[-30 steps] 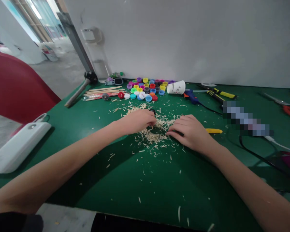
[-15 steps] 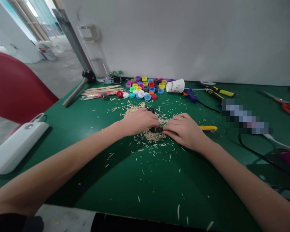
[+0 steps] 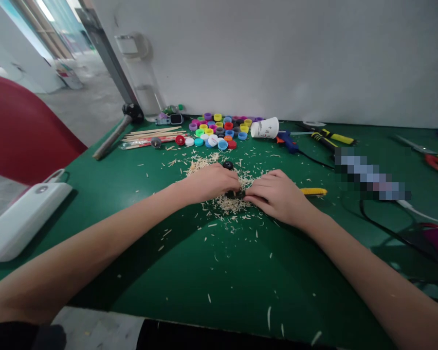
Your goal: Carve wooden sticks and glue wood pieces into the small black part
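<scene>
My left hand (image 3: 217, 182) is closed, knuckles up, over a heap of pale wood shavings (image 3: 231, 204). Its fingertips curl down around something that I cannot make out. Close to its right, my right hand (image 3: 277, 198) rests low with its fingers bent together; what they hold, if anything, is hidden. A small gap with shavings in it separates the two hands. Just behind the left hand's knuckles sits a small round black thing (image 3: 228, 166). A yellow bar-shaped thing (image 3: 314, 191) sticks out on the far side of my right hand, partly covered by it.
Colourful bottle caps (image 3: 222, 145) lie at the back of the green table (image 3: 204, 287). Around them are wooden sticks (image 3: 153, 131), a hammer (image 3: 118, 131), a tipped paper cup (image 3: 264, 128), a blue glue gun (image 3: 287, 141) and scissors (image 3: 432, 160). A white power bank (image 3: 25, 221) lies left.
Both hands keep nearly the same place and closed shape over the shavings. The view has shifted very slightly; nothing on the table has visibly moved.
</scene>
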Demonstrator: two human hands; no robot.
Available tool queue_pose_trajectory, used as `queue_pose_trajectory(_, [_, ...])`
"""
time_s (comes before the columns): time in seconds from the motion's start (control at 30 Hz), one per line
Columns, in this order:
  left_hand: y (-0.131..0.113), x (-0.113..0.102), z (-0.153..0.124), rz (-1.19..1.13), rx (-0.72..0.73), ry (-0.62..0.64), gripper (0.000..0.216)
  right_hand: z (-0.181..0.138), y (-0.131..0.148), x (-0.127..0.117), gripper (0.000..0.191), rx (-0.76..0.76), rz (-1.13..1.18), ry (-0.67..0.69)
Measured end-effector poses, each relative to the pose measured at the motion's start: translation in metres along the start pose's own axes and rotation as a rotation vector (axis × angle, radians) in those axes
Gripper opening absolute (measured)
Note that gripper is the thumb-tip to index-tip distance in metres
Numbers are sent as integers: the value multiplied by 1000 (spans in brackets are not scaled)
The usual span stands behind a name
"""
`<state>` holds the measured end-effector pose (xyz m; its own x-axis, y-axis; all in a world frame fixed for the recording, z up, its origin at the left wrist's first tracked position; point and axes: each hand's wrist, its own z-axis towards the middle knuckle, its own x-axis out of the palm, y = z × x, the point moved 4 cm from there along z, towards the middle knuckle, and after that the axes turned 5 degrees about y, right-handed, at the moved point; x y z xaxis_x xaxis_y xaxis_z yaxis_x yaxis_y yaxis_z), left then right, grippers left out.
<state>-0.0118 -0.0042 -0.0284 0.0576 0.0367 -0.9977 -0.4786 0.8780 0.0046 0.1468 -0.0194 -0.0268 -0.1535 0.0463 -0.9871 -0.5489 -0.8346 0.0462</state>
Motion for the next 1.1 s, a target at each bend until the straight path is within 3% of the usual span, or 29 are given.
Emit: queue_pose_trajectory(1.1, [-2,-9,0,-9,110,34,19,6,6,5,29,28,-78,-28])
